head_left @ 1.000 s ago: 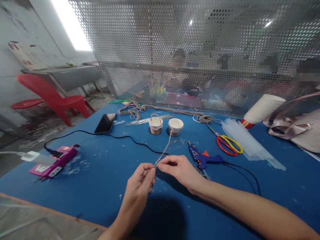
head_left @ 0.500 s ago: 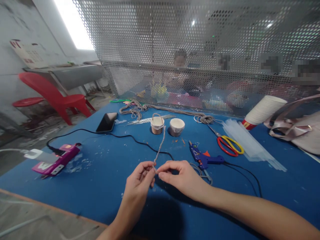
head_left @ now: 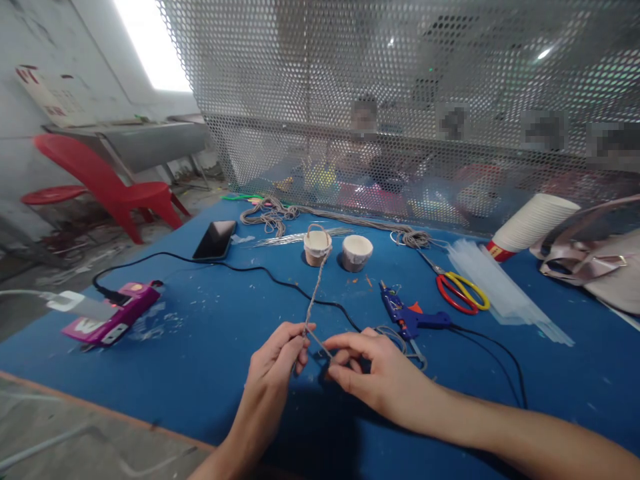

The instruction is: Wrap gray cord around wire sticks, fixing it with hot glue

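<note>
My left hand (head_left: 280,357) pinches a thin grey twisted cord (head_left: 315,293), whose upper length slants up toward a small cup with a looped handle (head_left: 317,248). From the left fingertips a single strand runs down to my right hand (head_left: 373,367), where thumb and fingers close on it. Whether the cord touches the small cup cannot be told. A second small cup (head_left: 357,253), pale-rimmed and without a handle, stands just right of it. Near my right hand lies a blue hot glue gun (head_left: 413,320) with an orange trigger.
Scissors (head_left: 463,293) with red and yellow handles lie beside clear plastic strips (head_left: 505,290). Stacked paper cups (head_left: 535,223) and a pink bag (head_left: 600,260) are at right. A phone (head_left: 215,240), a purple power strip (head_left: 113,313) and a black cable lie left. Cord bundles (head_left: 273,217) line the mesh.
My right hand has moved right and slightly down, away from my left, drawing out a strand between them. My left hand keeps its pinch on the cord nearly in place.
</note>
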The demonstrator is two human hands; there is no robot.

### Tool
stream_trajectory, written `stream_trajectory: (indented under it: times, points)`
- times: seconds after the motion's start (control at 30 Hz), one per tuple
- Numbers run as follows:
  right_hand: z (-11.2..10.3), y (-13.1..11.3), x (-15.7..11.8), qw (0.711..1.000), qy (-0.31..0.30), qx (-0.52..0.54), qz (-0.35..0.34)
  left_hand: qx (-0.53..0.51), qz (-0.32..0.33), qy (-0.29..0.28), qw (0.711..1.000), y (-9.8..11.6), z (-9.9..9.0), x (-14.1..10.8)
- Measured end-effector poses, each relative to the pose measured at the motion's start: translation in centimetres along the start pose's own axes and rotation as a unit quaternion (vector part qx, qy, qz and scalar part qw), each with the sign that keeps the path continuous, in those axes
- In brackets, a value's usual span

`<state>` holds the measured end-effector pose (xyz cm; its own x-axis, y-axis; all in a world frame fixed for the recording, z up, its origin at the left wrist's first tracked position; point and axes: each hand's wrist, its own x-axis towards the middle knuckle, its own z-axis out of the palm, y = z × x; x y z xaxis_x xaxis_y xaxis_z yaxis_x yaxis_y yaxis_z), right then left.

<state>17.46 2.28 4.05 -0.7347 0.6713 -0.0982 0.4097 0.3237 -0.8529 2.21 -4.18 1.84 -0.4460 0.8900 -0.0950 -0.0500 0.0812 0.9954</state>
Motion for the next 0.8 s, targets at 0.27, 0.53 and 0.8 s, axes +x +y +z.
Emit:
stream_trajectory:
  times: [0.27,0.53,0.8]
  points:
    - [-0.7,-0.5,-1.4,0.997,-0.060,0.049,0.025,0.058,0.019,-0.005,0.998,0.1,0.0,0.1]
    - [-1.0,-1.0,-3.1,0.994,-0.103,-0.031,0.018,0.035,-0.041,0.003,0.999,-0.3,0.2,0.0]
    - [-0.9,-0.5,-4.8,0.962,-0.100,-0.220,-0.127,0.000,-0.046,0.028,0.999,0.1,0.5,0.1]
